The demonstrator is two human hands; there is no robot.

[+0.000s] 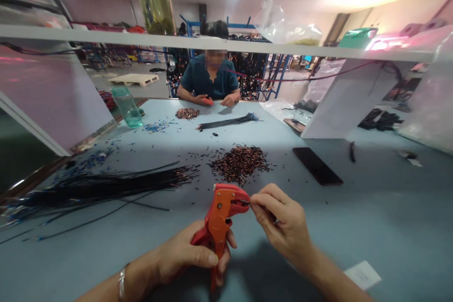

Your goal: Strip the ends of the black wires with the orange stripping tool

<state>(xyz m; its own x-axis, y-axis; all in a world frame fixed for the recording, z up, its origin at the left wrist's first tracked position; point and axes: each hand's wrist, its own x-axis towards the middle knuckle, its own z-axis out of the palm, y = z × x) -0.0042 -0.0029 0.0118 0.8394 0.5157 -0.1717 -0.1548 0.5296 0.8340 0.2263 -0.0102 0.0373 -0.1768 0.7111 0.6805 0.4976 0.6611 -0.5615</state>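
Note:
My left hand [187, 252] is wrapped around the handles of an orange-red crimping tool [221, 212], held upright over the blue table [371, 207]. My right hand [283, 222] pinches a small dark wire end and holds it at the tool's jaws. Just beyond the tool lies a pile of small copper-coloured terminals [239, 163]. A long bundle of black wires [106, 186] lies to the left.
A black phone [317, 165] lies to the right of the pile. Across the table a person in a dark shirt [209, 80] works with a second wire bundle [228, 121] and terminal pile [187, 113]. A green bottle [126, 106] stands far left. White paper [363, 274] lies near right.

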